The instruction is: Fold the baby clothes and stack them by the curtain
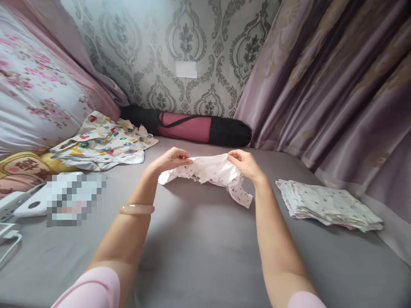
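A small white garment (213, 170) with a tiny dark print is stretched between my two hands over the grey sheet (199, 252). My left hand (176, 159) pinches its upper left edge, and a sleeve-like part droops below those fingers. At the upper right edge my right hand (245, 163) grips the cloth between thumb and fingers, with another sleeve hanging toward the lower right. A stack of folded printed cloths (330, 204) lies to the right of my right arm.
A crumpled colourful printed cloth (105, 139) lies at the left, near a floral pillow (38, 90) and white devices (35, 205). Along the wall rests a black and pink long bag (189, 127). Purple curtains (308, 85) hang at the right.
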Demonstrator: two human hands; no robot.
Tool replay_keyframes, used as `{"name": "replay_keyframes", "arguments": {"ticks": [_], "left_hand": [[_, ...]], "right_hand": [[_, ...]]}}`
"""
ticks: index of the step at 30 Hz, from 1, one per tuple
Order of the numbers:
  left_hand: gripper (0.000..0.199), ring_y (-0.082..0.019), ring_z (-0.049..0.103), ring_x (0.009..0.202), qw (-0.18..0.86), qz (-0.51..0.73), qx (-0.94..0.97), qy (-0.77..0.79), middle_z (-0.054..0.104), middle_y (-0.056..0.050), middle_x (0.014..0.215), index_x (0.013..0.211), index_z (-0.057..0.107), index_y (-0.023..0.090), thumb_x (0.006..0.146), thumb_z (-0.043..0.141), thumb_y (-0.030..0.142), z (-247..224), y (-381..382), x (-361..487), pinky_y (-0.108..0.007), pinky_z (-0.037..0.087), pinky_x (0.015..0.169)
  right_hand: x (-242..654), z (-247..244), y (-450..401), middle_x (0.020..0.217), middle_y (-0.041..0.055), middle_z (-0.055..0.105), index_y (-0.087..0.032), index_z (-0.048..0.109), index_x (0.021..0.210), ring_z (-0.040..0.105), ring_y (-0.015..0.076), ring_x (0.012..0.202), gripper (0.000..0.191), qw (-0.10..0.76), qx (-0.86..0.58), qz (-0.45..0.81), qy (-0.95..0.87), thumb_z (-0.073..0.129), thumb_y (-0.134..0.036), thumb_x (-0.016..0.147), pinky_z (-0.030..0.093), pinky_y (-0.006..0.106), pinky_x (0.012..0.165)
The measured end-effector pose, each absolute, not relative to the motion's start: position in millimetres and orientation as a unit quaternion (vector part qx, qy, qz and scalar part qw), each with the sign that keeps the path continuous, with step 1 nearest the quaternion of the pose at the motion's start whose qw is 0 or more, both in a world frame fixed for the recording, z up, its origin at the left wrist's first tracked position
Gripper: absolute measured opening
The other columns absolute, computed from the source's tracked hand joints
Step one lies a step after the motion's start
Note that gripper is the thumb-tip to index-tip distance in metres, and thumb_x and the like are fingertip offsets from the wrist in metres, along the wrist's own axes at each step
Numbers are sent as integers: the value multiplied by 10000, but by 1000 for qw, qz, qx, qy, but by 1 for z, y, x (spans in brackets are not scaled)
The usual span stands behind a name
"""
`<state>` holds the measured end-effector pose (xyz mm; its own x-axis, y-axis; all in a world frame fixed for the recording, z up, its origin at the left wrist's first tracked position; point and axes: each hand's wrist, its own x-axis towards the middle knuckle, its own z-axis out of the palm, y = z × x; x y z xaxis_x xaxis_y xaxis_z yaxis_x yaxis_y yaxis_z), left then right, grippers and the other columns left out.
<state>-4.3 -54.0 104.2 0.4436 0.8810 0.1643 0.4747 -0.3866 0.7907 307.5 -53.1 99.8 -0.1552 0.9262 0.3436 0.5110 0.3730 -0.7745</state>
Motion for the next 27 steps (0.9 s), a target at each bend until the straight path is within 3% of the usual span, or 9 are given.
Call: {"name": "replay_keyframes", "arguments": {"ticks": [6,9,13,15,17,19,23,27], "left_hand": [[347,-101,423,543,262,373,774,439,504,18,602,728,667,155,754,646,500,153,-42,-11,-221,301,491],[285,-111,434,583,200,431,763,438,495,16,630,800,636,163,839,548,431,182,-47,0,-222,334,524],[266,-139,512,758,0,548,721,424,557,-23,791,983,640,168,918,459,351,217,-64,18,-250,413,683],[274,-161,544,860,-65,532,740,406,587,-51,909,1023,657,172,910,474,342,227,-70,20,-276,429,752],[262,-167,559,836,-33,447,803,393,601,-54,887,926,691,175,864,536,378,230,-72,16,-282,441,740],[280,-156,557,734,78,366,839,394,602,-42,772,825,705,179,823,587,433,230,-70,7,-270,448,672],[365,-149,564,628,275,359,793,407,629,-47,710,869,728,182,821,597,519,224,-67,-9,-257,433,551],[360,-134,564,602,294,355,789,406,650,-39,710,842,745,176,766,666,518,218,-65,-12,-237,422,517]], "right_hand": [[313,151,-51,829,42,742,-189,724,855,660,203,785,211,350,-479,159,-789,604,-362,836,485,314,724],[307,190,-60,837,38,731,-200,713,874,655,203,807,195,397,-459,62,-792,575,-338,881,478,325,763],[298,224,-77,984,61,703,-241,689,1010,633,222,953,252,512,-432,-71,-740,485,-384,974,468,347,840],[299,229,-81,990,61,692,-257,691,993,627,233,964,241,492,-441,-83,-746,493,-395,976,465,361,843],[305,229,-80,899,49,696,-248,705,901,636,230,884,212,415,-448,-42,-791,560,-397,940,468,369,815],[313,228,-77,825,36,701,-228,713,860,632,212,808,224,373,-443,3,-815,590,-407,914,472,368,789],[325,226,-74,830,40,718,-194,721,929,620,194,776,320,419,-438,51,-794,572,-475,900,475,347,737],[325,222,-75,782,41,713,-192,720,861,616,189,732,280,402,-465,53,-787,628,-457,859,460,334,703]]}}
